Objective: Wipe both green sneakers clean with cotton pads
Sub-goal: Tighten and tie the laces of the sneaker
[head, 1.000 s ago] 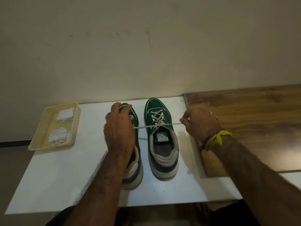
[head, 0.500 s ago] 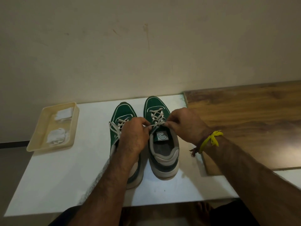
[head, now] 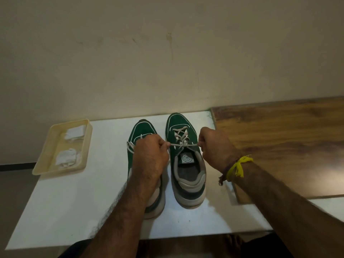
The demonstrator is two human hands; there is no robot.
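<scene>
Two green sneakers stand side by side on the white table (head: 89, 205), toes toward the wall. My left hand (head: 149, 157) lies over the left sneaker (head: 143, 128) and pinches one end of the right sneaker's white lace (head: 183, 144). My right hand (head: 214, 148) pinches the other end, at the right side of the right sneaker (head: 178, 121). The lace runs taut between both hands across the tongue. Used-looking white cotton pads (head: 68, 158) lie in the cream tray (head: 46, 161) at the left.
A brown wooden board (head: 279, 142) lies on the table right of the shoes, close to my right wrist. The wall stands just behind the shoe toes. The tray sits at the table's left edge, partly over it.
My hands, which met over the right sneaker's laces half a second ago, have drawn apart sideways, pulling the lace ends tight.
</scene>
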